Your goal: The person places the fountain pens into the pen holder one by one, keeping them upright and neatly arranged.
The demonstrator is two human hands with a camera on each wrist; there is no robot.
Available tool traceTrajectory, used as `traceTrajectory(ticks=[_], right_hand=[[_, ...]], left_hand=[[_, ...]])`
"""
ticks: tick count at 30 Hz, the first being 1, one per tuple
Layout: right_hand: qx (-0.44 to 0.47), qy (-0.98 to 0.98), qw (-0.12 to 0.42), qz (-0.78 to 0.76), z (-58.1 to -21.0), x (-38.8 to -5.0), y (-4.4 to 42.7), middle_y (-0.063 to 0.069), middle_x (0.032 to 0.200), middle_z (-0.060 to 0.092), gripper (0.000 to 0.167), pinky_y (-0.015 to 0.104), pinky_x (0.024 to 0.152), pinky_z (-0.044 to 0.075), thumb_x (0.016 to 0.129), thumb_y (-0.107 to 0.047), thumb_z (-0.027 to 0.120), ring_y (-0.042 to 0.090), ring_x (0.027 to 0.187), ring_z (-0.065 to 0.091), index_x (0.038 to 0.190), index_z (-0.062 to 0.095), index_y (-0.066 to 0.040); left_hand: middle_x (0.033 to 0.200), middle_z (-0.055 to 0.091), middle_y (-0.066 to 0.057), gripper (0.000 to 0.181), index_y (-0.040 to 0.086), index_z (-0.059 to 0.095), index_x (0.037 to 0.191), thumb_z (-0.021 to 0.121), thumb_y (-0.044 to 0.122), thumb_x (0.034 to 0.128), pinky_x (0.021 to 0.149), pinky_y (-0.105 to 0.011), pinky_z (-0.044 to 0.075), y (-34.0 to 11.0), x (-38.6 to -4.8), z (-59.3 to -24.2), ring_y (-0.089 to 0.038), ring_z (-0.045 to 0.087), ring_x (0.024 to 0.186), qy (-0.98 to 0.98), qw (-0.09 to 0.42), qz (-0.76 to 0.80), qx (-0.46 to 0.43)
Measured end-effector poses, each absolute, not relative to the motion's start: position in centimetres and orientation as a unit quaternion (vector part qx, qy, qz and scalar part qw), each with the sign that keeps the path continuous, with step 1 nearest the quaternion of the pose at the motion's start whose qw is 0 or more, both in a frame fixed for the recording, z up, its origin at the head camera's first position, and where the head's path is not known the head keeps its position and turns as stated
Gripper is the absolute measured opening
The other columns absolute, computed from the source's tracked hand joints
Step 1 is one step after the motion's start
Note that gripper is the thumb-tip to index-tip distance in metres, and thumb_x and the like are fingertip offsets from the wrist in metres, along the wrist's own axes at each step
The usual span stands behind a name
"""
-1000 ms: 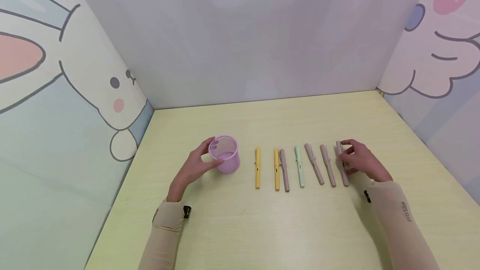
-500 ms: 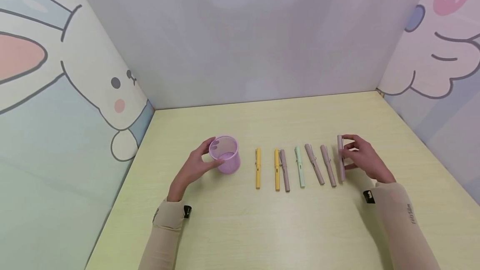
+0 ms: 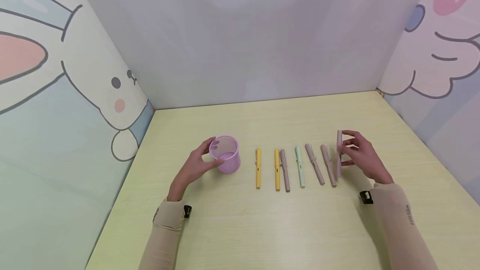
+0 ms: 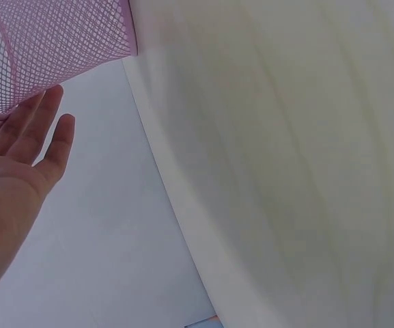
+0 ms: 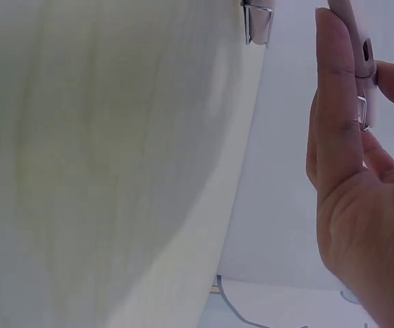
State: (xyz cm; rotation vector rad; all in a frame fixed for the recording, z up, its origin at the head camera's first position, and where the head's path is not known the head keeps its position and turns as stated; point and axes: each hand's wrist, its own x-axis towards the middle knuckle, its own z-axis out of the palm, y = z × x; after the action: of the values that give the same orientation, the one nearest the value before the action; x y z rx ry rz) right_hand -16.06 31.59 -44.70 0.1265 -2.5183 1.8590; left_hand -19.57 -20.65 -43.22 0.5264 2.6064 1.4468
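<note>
My left hand (image 3: pixel 194 165) holds a pink mesh pen holder (image 3: pixel 233 164) between thumb and fingers; it stands upright with nothing visible inside. In the left wrist view several fingers lie against the mesh (image 4: pixel 67 41). On the right, my right hand (image 3: pixel 363 157) pinches a mauve pen (image 3: pixel 339 140) above the table; the right wrist view shows its metal clip and the thumb against the barrel (image 5: pixel 355 34). Between the hands lie a yellow pen (image 3: pixel 258 170), another yellow pen (image 3: pixel 277 178), a mauve pen (image 3: pixel 285 172), a mint pen (image 3: pixel 300 169) and two more mauve pens (image 3: pixel 315 166).
The pens rest in a loose row on a pale wooden table (image 3: pixel 240 228). A plain grey-white panel (image 3: pixel 255 45) rises behind it. Side panels with cartoon animals (image 3: pixel 75 107) close off left and right.
My right hand has raised the rightmost mauve pen off the table and brought it slightly left. The left hand and the pen holder have stayed in place.
</note>
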Motion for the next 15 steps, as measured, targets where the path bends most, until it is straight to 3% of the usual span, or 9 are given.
traceTrajectory(ticks=[15], right_hand=[[0.078, -0.767, 0.049, 0.635, -44.5, -16.5, 29.8, 0.005, 0.109, 0.056, 0.051, 0.035, 0.062, 0.062, 0.104, -0.001, 0.058, 0.008, 0.089, 0.067, 0.151, 0.041, -0.011]], left_hand=[[0.149, 0.054, -0.014, 0.083, 0.01, 0.04, 0.158, 0.082, 0.033, 0.0904, 0.108, -0.067, 0.038, -20.7, -19.8, -43.4, -0.04, 0.05, 0.136, 0.859, 0.056, 0.479, 0.174]])
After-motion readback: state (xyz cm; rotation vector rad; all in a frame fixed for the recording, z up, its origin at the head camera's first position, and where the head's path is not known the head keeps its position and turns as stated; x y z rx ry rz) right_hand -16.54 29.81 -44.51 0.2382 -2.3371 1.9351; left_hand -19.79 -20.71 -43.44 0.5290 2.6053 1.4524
